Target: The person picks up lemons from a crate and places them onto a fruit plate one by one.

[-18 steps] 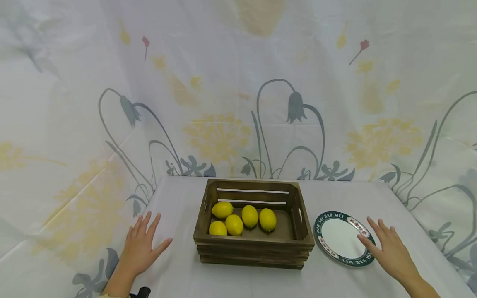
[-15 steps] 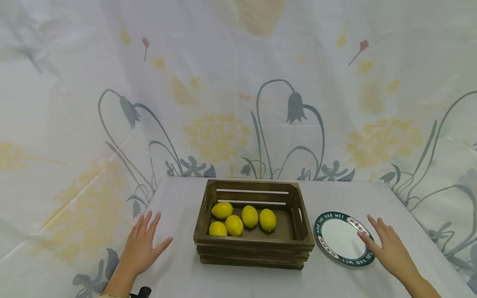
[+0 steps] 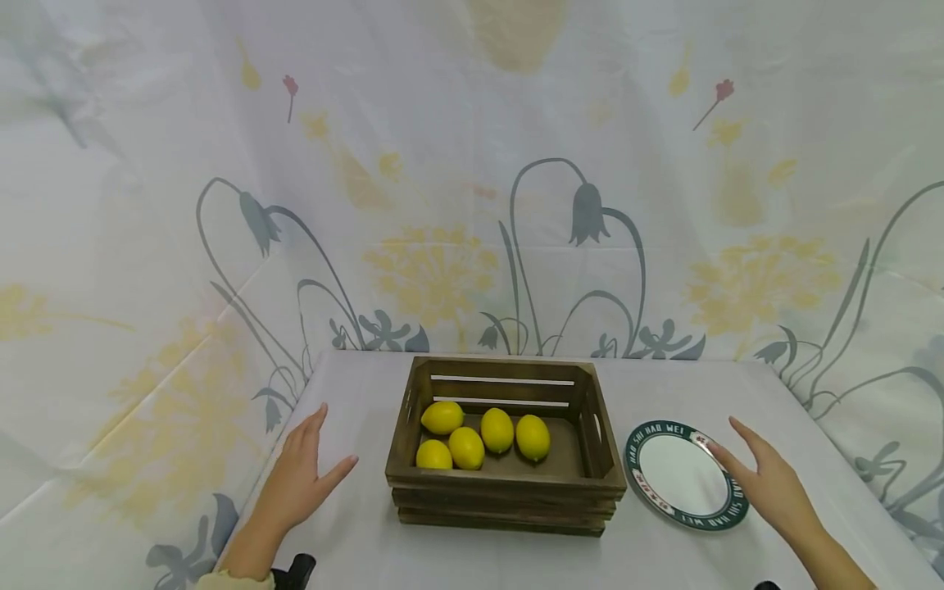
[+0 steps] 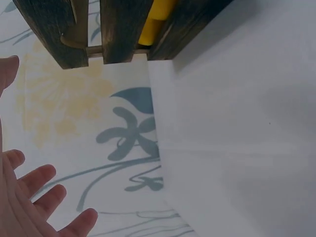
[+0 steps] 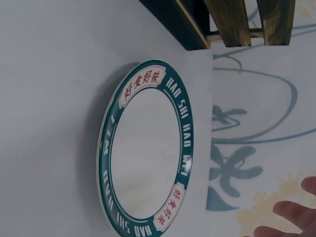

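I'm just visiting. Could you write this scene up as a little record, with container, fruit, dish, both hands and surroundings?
Container: brown slatted wooden crate
Fruit: five yellow lemons, all inside the crate
Dish: round plate, white centre, green lettered rim, right of the crate
Left hand: left of the crate, holding nothing
Right hand: nearest the plate, holding nothing
Surface: white table
Backdrop: flower-printed sheeting

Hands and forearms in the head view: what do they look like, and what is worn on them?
The left hand is bare, with a cream cuff and a black fitting at the wrist. The right hand is bare too, and no sleeve shows there; a dark rounded piece peeks in near its forearm.
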`<state>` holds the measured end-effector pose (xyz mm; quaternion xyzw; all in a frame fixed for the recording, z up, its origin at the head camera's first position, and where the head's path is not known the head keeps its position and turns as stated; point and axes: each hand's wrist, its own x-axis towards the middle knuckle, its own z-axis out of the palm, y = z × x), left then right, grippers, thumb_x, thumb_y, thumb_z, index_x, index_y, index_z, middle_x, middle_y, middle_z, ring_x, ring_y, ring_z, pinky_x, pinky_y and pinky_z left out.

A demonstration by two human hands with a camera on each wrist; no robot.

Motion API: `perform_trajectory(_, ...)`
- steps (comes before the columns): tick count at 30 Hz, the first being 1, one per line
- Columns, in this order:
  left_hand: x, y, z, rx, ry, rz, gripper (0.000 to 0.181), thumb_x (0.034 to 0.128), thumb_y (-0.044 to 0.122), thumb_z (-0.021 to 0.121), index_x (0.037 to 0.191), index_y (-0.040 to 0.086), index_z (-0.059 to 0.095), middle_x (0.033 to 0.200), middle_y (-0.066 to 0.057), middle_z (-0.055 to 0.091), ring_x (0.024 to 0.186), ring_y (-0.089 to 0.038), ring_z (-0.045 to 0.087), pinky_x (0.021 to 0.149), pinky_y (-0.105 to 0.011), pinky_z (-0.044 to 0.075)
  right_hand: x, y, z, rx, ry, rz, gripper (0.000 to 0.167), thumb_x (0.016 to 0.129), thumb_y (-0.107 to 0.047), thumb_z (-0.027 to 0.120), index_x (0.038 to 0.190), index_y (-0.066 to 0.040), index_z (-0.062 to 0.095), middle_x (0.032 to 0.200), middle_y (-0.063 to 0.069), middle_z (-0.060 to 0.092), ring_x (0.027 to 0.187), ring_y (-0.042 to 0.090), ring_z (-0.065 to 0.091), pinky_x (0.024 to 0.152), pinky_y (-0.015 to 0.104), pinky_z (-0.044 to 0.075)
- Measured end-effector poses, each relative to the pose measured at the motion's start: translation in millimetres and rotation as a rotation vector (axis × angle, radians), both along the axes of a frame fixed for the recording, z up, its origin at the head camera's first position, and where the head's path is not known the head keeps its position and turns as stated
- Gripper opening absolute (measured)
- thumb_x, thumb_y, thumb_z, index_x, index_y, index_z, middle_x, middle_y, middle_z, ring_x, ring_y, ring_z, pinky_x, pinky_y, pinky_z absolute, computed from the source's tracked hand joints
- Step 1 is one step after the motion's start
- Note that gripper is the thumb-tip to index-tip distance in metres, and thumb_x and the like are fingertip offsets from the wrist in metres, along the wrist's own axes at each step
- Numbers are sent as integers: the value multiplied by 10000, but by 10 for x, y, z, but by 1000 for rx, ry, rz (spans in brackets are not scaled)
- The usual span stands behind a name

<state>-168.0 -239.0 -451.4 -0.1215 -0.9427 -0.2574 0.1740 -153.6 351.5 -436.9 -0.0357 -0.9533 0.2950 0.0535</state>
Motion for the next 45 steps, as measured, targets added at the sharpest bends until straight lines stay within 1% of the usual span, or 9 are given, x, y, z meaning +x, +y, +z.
perform_trajectory(3,-4,73,37,6,-32,-10,824,847,357,671,1435,-20,234,1388,-270,319,1262,-430,290,976,-604,294,-26,-37,32,-4,-6,-13,775,945,-458,468,1429,79,189,1352,414,249,1150,622,275,860,720,276)
perform_trajectory(6,-12,129,65,8,-48,-33,792,850,367,667,1428,-5,272,1396,-237,325,1268,-408,297,975,-597,308,-51,-79,64,-21,-9,-13,788,936,-464,483,1433,73,190,1350,407,268,1118,626,316,854,702,314)
perform_trajectory(14,-37,226,114,52,-129,-91,743,875,392,631,1433,33,296,1396,-190,365,1260,-374,351,982,-571,330,-91,-160,129,-59,28,10,768,925,-423,538,1429,65,224,1347,390,304,1166,581,322,886,650,346)
perform_trajectory(17,-55,264,122,88,-146,-118,734,880,383,629,1434,30,300,1388,-183,384,1233,-363,392,956,-525,387,-105,-182,142,-59,42,14,766,918,-409,558,1424,67,236,1343,388,311,1170,572,327,889,638,356)
perform_trajectory(21,-82,313,127,155,-182,-163,707,880,346,642,1427,40,315,1372,-173,405,1189,-338,442,866,-425,483,-131,-215,151,-58,69,7,769,900,-409,590,1408,73,272,1332,384,336,1164,563,347,890,623,371)
perform_trajectory(27,-117,364,131,216,-236,-215,659,876,348,646,1397,50,372,1373,-140,423,1174,-310,461,841,-365,502,-173,-248,177,-83,91,17,753,883,-403,618,1389,69,321,1329,370,357,1166,548,360,900,609,376)
perform_trajectory(33,-124,402,137,229,-263,-231,582,877,349,644,1342,52,459,1321,-120,463,1154,-304,478,855,-338,498,-228,-297,227,-104,98,49,718,879,-395,627,1370,60,368,1328,354,378,1160,533,384,897,593,391)
perform_trajectory(40,-139,450,141,330,-286,-269,462,882,234,655,1267,14,528,1220,-134,540,1084,-325,535,812,-302,516,-292,-380,303,-116,112,60,722,868,-390,643,1366,60,377,1321,356,388,1140,529,412,887,586,405)
perform_trajectory(45,-141,475,137,374,-311,-275,425,893,216,640,1259,26,534,1143,-122,593,996,-285,592,762,-307,530,-345,-434,364,-122,118,81,710,867,-391,644,1361,51,389,1297,348,421,1108,536,449,854,575,434)
